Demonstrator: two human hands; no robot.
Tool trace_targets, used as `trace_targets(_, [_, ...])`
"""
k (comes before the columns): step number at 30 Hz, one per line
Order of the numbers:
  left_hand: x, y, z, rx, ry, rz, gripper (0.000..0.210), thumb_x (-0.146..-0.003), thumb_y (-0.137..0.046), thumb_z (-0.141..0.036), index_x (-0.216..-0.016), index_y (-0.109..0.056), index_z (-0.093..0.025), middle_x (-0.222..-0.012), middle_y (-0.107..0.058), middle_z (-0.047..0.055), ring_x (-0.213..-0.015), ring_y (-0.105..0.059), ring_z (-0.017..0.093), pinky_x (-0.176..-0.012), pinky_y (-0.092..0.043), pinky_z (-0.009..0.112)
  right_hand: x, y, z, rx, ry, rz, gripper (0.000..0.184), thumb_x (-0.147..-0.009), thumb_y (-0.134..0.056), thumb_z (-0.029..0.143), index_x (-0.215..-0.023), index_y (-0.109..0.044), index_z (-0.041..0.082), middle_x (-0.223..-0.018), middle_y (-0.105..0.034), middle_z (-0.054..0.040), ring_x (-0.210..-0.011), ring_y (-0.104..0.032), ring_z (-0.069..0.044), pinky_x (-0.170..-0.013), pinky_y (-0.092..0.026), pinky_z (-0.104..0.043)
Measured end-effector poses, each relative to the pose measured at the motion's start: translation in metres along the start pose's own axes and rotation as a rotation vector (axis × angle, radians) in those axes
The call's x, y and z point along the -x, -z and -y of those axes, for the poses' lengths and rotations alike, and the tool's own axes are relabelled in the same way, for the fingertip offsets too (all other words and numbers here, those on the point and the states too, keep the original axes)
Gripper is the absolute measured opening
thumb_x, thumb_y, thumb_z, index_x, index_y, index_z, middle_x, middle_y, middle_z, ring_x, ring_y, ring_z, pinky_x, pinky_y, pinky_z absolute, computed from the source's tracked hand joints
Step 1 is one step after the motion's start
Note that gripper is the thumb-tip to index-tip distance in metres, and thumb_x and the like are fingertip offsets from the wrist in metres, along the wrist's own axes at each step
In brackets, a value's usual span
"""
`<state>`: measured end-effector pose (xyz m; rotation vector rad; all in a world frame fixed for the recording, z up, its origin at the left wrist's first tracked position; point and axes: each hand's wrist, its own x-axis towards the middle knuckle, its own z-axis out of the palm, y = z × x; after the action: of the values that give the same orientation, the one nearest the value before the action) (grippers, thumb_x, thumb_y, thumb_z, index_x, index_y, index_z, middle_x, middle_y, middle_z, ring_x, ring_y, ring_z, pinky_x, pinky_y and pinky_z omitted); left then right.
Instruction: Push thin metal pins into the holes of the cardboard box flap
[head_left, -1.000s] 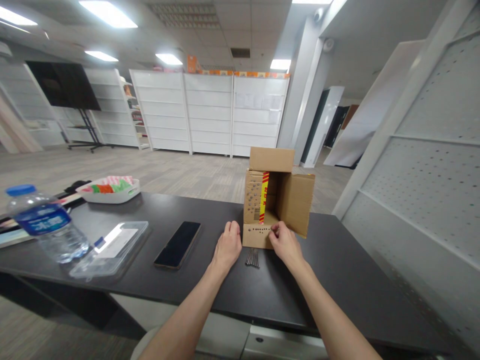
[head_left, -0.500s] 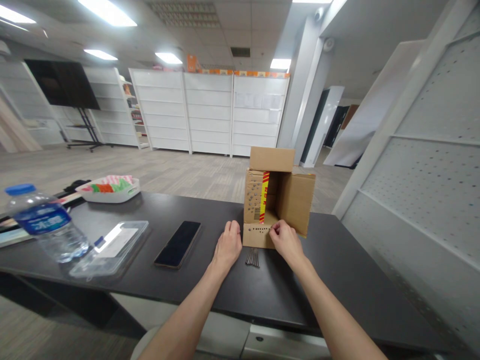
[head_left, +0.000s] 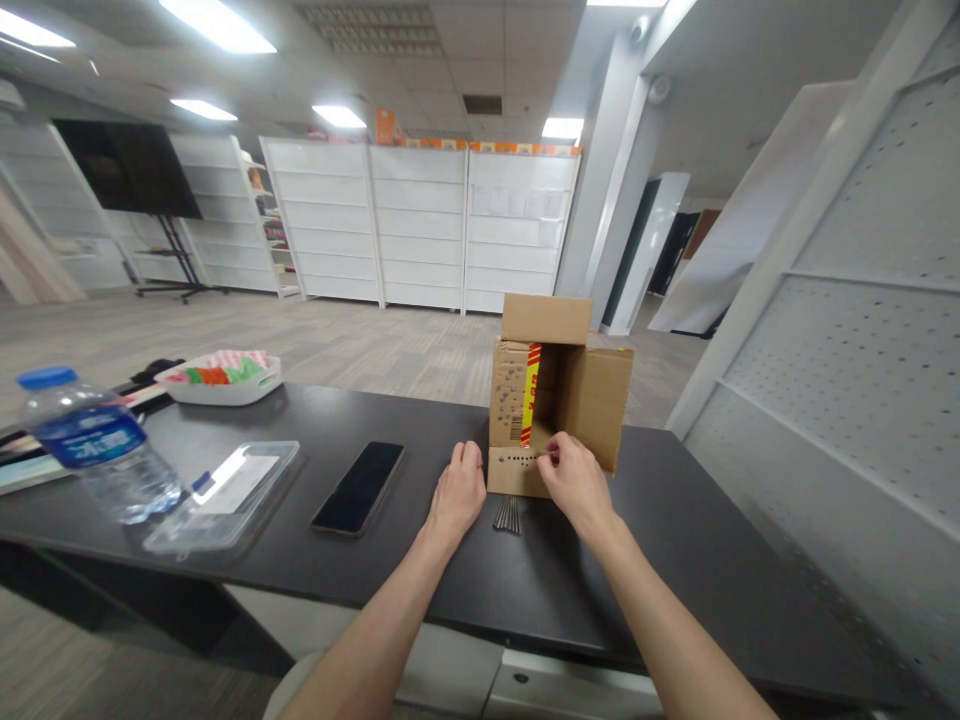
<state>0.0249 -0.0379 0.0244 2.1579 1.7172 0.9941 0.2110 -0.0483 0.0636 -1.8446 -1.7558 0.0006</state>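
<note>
An open cardboard box (head_left: 600,410) lies on its side on the dark table, its opening towards me and its flaps spread. Its lower front flap (head_left: 517,482) has a row of small dark holes; round grey dots mark the left flap (head_left: 507,395). My right hand (head_left: 577,482) is pinched at the lower flap, at the right end of the row; whatever is between the fingertips is too small to make out. Left of the box, my left hand (head_left: 459,492) rests closed on the table, its fingertips hidden. Between the hands lie several thin metal nails (head_left: 508,516).
To the left are a phone (head_left: 358,488), a clear plastic case (head_left: 225,500), a water bottle (head_left: 97,445) and a white basket (head_left: 225,390) with colourful packets. A perforated white panel (head_left: 862,400) stands along the right side of the table (head_left: 675,560).
My right hand has shifted slightly up and left against the flap, still pinched. My left hand stays closed by the box. The whole view has moved a little.
</note>
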Motion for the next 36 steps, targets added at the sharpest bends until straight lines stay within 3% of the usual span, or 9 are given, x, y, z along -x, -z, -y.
trace_targets(9, [-0.001,-0.002,0.001,-0.015,-0.006,-0.003,0.016,-0.092,-0.037,-0.009,-0.091,-0.045,-0.022,-0.098,-0.056,0.005,-0.086,-0.062,0.017,-0.076,-0.046,0.028,0.026,0.014,-0.003,-0.267,0.222,-0.075,0.01,-0.083,-0.048,0.018,-0.082,-0.058,0.02,-0.079,-0.061,-0.0032,-0.071,-0.057,-0.017,-0.068,-0.043,-0.029])
trace_targets(13, [-0.001,-0.001,0.001,-0.018,0.002,0.002,0.014,-0.093,-0.037,-0.011,-0.091,-0.046,-0.022,-0.1,-0.056,0.005,-0.088,-0.062,0.017,-0.076,-0.047,0.028,0.054,0.008,-0.009,-0.318,0.317,0.007,0.011,-0.088,-0.048,0.019,-0.085,-0.058,0.02,-0.081,-0.061,-0.0037,-0.072,-0.058,-0.018,-0.067,-0.044,-0.029])
trace_targets(20, [-0.001,-0.001,0.002,-0.006,-0.003,0.0,0.015,-0.093,-0.038,-0.01,-0.091,-0.046,-0.022,-0.099,-0.055,0.005,-0.09,-0.062,0.017,-0.077,-0.047,0.028,0.093,-0.008,-0.014,-0.307,0.356,0.127,0.015,-0.091,-0.049,0.013,-0.092,-0.06,0.022,-0.09,-0.062,-0.0039,-0.082,-0.061,-0.019,-0.072,-0.047,-0.029])
trace_targets(36, [-0.002,-0.003,0.004,0.012,-0.009,-0.009,0.014,-0.093,-0.037,-0.011,-0.089,-0.045,-0.023,-0.097,-0.055,0.006,-0.092,-0.062,0.018,-0.08,-0.047,0.028,0.098,-0.014,-0.011,-0.238,0.412,0.199,0.016,-0.094,-0.05,0.01,-0.091,-0.061,0.021,-0.091,-0.062,-0.0044,-0.086,-0.056,-0.022,-0.078,-0.046,-0.034])
